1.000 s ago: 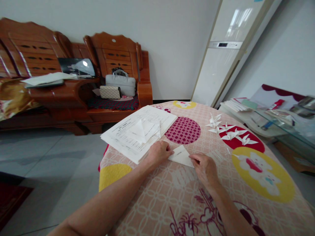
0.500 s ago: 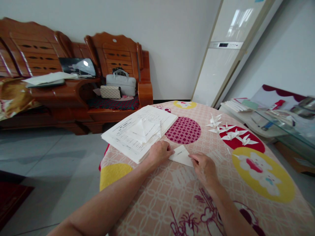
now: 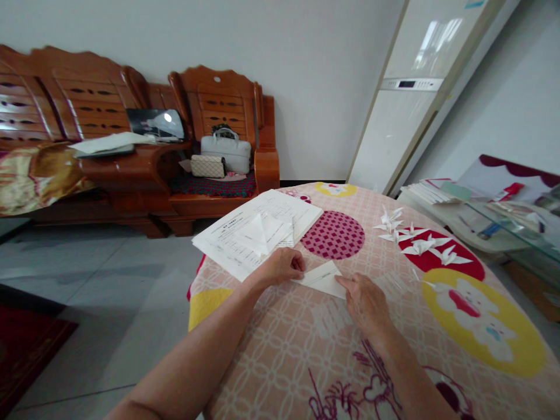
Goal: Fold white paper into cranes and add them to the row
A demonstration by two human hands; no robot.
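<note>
L grip (image 3: 280, 267) pinches folded paper (image 3: 326, 277) left tip | R grip (image 3: 365, 300) released, presses right edge | stack (image 3: 245, 242) adj. left

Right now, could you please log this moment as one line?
left hand: on folded paper left tip | right hand: pressing its near edge | paper: flat on tablecloth | paper cranes: far right

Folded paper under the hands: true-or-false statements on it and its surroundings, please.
1. Both the left hand and the right hand touch the folded paper. True.
2. The folded paper is lifted off the tablecloth. False: it lies flat on it.
3. Paper cranes lie on the tablecloth, right of the hands. True.
4. The stack of printed sheets lies right of the right hand. False: it lies beyond the left hand.
</note>
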